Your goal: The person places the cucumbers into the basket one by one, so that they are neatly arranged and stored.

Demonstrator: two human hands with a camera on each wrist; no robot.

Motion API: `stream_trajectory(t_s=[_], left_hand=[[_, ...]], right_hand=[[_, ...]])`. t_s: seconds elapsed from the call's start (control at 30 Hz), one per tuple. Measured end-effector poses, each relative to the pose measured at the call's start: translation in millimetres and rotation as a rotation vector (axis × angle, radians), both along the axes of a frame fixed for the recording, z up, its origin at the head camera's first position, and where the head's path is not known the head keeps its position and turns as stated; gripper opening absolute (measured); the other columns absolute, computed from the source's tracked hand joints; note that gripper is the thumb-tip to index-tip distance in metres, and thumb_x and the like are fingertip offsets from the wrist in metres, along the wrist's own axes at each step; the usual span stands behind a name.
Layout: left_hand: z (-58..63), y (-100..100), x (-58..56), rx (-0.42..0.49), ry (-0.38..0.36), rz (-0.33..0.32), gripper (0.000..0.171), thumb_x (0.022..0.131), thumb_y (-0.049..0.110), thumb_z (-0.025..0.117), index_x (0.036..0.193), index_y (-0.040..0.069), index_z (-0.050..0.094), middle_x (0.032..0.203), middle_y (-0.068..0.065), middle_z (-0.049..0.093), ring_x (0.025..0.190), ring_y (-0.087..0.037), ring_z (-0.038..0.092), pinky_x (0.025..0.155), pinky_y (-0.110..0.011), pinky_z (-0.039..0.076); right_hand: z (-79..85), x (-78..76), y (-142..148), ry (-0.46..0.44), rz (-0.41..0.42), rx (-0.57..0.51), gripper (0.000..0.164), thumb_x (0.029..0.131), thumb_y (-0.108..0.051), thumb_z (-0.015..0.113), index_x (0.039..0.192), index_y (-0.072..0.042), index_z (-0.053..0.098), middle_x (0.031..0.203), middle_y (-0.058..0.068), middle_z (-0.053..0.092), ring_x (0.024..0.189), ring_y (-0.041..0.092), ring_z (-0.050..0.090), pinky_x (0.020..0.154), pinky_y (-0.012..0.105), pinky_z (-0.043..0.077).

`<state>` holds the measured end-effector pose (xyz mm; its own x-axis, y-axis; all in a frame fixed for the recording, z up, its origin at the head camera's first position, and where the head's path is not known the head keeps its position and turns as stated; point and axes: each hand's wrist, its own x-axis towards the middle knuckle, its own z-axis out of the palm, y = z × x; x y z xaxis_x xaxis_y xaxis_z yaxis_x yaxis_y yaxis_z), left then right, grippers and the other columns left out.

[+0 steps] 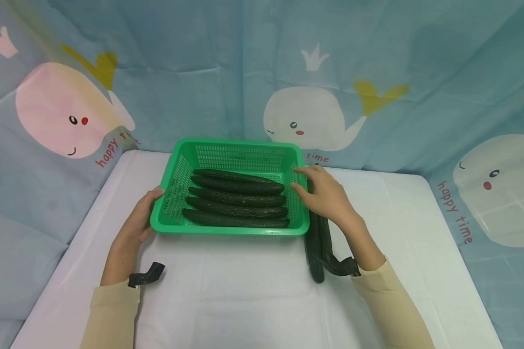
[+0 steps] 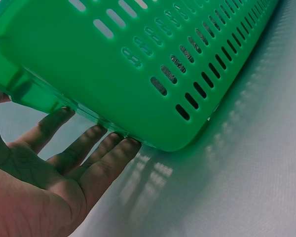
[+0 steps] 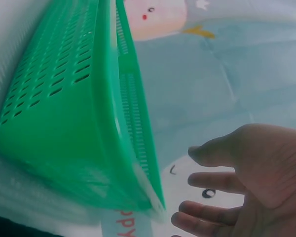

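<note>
A green plastic basket [image 1: 227, 231] with slotted walls holds several dark green cucumbers [image 1: 240, 198] lying side by side. At its left end, my left hand [image 1: 139, 215] touches the wall. In the left wrist view, the nearly straight fingers [image 2: 106, 160] rest their tips against the lower side. My right hand [image 1: 327, 194] is over the right end of the basket, thumb and fingers spread and nothing between them. The right wrist view shows this hand [image 3: 246, 182] apart from the rim. Beneath the right hand and forearm, two more cucumbers [image 1: 314, 252] lie on the table, partly hidden.
White cloth covers the table [image 1: 244, 300]. A blue curtain [image 1: 201, 97] printed with whales stands behind it and along both sides. Black wrist straps with camera mounts sit on both wrists, the left mount [image 1: 147, 275] just above the cloth.
</note>
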<state>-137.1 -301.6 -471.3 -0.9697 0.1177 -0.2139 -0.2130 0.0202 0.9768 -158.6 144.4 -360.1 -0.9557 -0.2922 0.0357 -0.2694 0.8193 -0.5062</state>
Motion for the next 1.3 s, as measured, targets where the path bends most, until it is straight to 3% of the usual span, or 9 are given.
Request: stream_trajectory(t_s=[0.1, 0.27, 0.47, 0.73, 1.07, 1.3], left_hand=[[1.8, -3.9, 2.5, -0.001, -0.003, 0.007, 0.079, 0.111, 0.051, 0.038, 0.17, 0.007, 0.012, 0.155, -0.013, 0.043, 0.12, 0.002, 0.06, 0.096, -0.013, 0.058], [2.1, 0.0, 2.5, -0.015, -0.01, 0.021, 0.077, 0.111, 0.05, 0.039, 0.17, 0.006, 0.015, 0.137, 0.006, 0.052, 0.116, 0.0, 0.061, 0.093, -0.014, 0.059], [-3.6, 17.9, -6.4, -0.007, -0.019, 0.0, 0.077, 0.111, 0.051, 0.04, 0.17, 0.009, 0.016, 0.146, -0.001, 0.048, 0.12, -0.001, 0.06, 0.096, -0.015, 0.059], [-2.3, 1.0, -1.3, -0.003, -0.036, 0.019, 0.079, 0.111, 0.052, 0.039, 0.171, 0.008, 0.012, 0.134, 0.011, 0.049, 0.118, -0.001, 0.057, 0.092, -0.013, 0.058], [-4.2, -0.2, -1.7, -0.002, -0.017, 0.012, 0.079, 0.111, 0.052, 0.039, 0.171, 0.008, 0.011, 0.154, -0.008, 0.041, 0.12, 0.002, 0.059, 0.094, -0.013, 0.058], [-3.6, -0.8, -0.7, -0.003, -0.026, 0.004, 0.079, 0.111, 0.053, 0.039, 0.171, 0.01, 0.012, 0.145, 0.005, 0.047, 0.119, 0.002, 0.059, 0.094, -0.013, 0.058]], right_hand=[[-4.9, 1.1, 3.7, 0.0, -0.001, -0.015, 0.05, 0.106, -0.035, 0.064, 0.151, -0.011, 0.058, 0.148, 0.018, 0.058, 0.128, 0.041, 0.062, 0.098, 0.064, 0.056], [-13.8, 4.9, 16.7, -0.008, -0.017, -0.029, 0.051, 0.107, -0.033, 0.063, 0.152, -0.009, 0.057, 0.154, 0.021, 0.054, 0.137, 0.045, 0.057, 0.107, 0.07, 0.051], [-21.2, 14.9, 43.1, -0.008, -0.092, -0.027, 0.049, 0.107, -0.029, 0.063, 0.15, -0.006, 0.057, 0.152, 0.024, 0.055, 0.131, 0.045, 0.06, 0.1, 0.069, 0.053], [-39.9, 19.7, 44.4, -0.032, -0.105, -0.066, 0.049, 0.109, -0.033, 0.06, 0.152, -0.009, 0.056, 0.152, 0.022, 0.055, 0.131, 0.045, 0.06, 0.098, 0.065, 0.055], [-64.8, 36.8, 56.4, -0.043, -0.19, -0.094, 0.05, 0.108, -0.033, 0.061, 0.151, -0.007, 0.057, 0.152, 0.024, 0.056, 0.135, 0.045, 0.061, 0.105, 0.065, 0.055], [-78.3, 42.2, 66.6, -0.041, -0.24, -0.131, 0.051, 0.108, -0.031, 0.061, 0.15, -0.002, 0.056, 0.147, 0.027, 0.058, 0.132, 0.046, 0.063, 0.106, 0.062, 0.057]])
